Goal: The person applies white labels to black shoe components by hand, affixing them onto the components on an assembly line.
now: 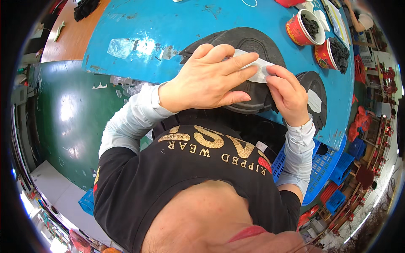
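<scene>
A stack of black, sole-shaped rubber pieces [247, 40] lies on the blue tabletop in front of me. A thin white translucent patch [261, 72] is over the upper one. My left hand [211, 78] reaches in from the left, its fingers stretched out and their tips on the patch. The left thumb sticks out apart, above the black piece. My right hand [291, 93] pinches the patch's right edge between thumb and fingers. Part of the patch is hidden under the left fingers. Beside my right wrist lies another black sole-shaped piece [304, 80] bearing a white oval patch [314, 101].
Two red-and-white tubs [298, 36] [324, 57] of small black pieces stand at the far right of the blue table [168, 25]. Clear plastic scraps [120, 47] lie at left. A blue plastic basket [314, 168] sits below the table's right edge.
</scene>
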Available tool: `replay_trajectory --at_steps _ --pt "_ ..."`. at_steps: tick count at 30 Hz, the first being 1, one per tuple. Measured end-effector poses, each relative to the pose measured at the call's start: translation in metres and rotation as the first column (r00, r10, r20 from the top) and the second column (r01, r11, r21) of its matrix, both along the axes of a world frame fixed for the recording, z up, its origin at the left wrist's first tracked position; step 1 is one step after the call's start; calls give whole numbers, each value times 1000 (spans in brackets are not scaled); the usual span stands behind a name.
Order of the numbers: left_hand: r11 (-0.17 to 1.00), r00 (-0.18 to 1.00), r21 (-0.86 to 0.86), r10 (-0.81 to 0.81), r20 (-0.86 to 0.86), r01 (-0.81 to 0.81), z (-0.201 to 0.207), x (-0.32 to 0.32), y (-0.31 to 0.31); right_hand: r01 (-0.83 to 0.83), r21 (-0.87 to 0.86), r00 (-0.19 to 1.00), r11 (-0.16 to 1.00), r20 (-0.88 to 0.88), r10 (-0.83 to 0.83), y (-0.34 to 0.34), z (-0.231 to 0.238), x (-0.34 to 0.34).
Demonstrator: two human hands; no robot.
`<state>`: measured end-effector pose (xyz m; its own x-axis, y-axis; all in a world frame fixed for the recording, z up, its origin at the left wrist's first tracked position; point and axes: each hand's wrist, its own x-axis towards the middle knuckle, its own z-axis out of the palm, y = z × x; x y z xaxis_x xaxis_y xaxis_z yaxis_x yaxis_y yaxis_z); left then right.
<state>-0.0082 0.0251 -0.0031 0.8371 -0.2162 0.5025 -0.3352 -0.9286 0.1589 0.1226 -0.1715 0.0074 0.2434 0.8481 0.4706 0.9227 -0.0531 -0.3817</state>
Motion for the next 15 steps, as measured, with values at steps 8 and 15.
replay_trajectory --at_steps 8,15 --pt "999 999 23 26 25 -27 -16 -4 -9 121 -106 979 987 179 -101 2 20 -13" --pt "997 997 11 77 -9 -77 -19 -9 -2 415 -338 900 845 292 -325 13 -17 -49"
